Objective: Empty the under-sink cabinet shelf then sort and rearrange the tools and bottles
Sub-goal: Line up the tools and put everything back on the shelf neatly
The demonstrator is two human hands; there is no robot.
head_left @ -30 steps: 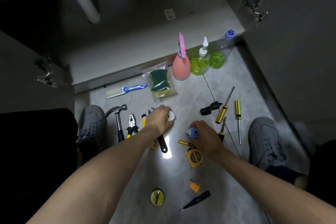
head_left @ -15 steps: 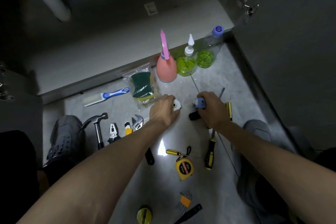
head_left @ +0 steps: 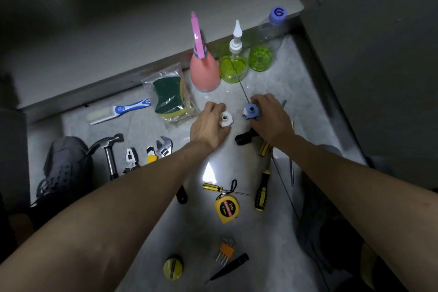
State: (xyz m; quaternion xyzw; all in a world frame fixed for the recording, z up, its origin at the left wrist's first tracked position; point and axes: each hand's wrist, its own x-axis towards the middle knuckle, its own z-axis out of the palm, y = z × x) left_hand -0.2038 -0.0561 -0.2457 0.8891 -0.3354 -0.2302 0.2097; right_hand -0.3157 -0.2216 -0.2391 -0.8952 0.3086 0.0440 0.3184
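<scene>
Cabinet shelf (head_left: 151,38) is bare; all contents lie out on the pale marble-look floor (head_left: 239,232) in front of it.

Left hand (head_left: 208,125) grasps a small white plastic roll with a round centre hole (head_left: 226,119), fingers curled around it, low over the floor. Right hand (head_left: 267,117) grasps a small blue plastic roll with a round centre hole (head_left: 251,111) the same way. The two rolls sit near each other, not touching.

Bottle group just beyond the hands, by the cabinet edge: pink spray bottle with a tall pink nozzle (head_left: 204,71), clear bottle of green liquid with a white pointed cap (head_left: 233,66), clear bottle of green liquid with a blue cap marked 6 (head_left: 263,54). Bagged green-and-yellow sponges (head_left: 169,98) lie to their left.

Tools: steel claw hammer (head_left: 109,152), pliers (head_left: 130,159) and adjustable wrench (head_left: 163,146) in a row at left; yellow tape measure (head_left: 226,207) and yellow-and-black screwdrivers (head_left: 262,191) toward the person.

Step, judged: sorting the small rolls toward the bottles.

Risks, judged:
- The pink bottle is tall and narrow-topped; a knuckle brushing it on reach could tip it into its neighbours.
- Rolls set on edge may roll off across smooth floor, so they should go down flat.
- Black object (head_left: 244,137) under the right wrist is unidentifiable in dim light; the forearm could drag it.
</scene>
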